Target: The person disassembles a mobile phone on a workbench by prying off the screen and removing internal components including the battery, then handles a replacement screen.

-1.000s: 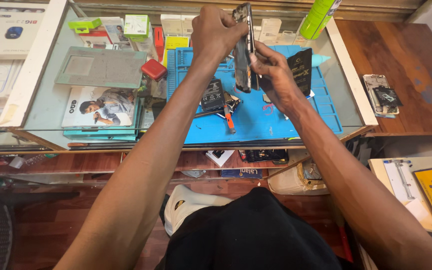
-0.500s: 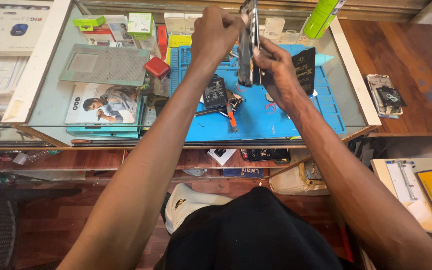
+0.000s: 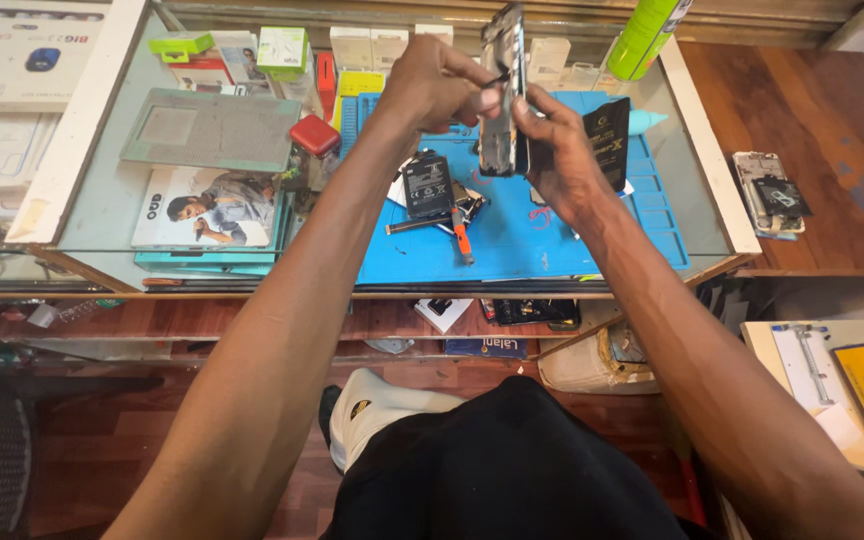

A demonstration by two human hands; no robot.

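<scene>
I hold an opened phone (image 3: 503, 95) upright and edge-on above a blue work mat (image 3: 522, 235). My right hand (image 3: 562, 160) grips the phone's lower part from the right. My left hand (image 3: 439, 82) pinches a thin dark tool against the phone's upper left edge. On the mat below lie a black phone battery (image 3: 425, 185), an orange-handled tool (image 3: 461, 238) and a black pouch (image 3: 607, 145).
A glass counter (image 3: 102, 210) carries a grey perforated plate (image 3: 210, 130), a red case (image 3: 314, 135), small boxes and a green can (image 3: 649, 35). Another opened phone (image 3: 770, 192) lies on the wooden top at the right. Shelves with packages sit below the glass.
The phone has turned from tilted to nearly upright and shifted slightly right. My left hand has closed in on its upper edge.
</scene>
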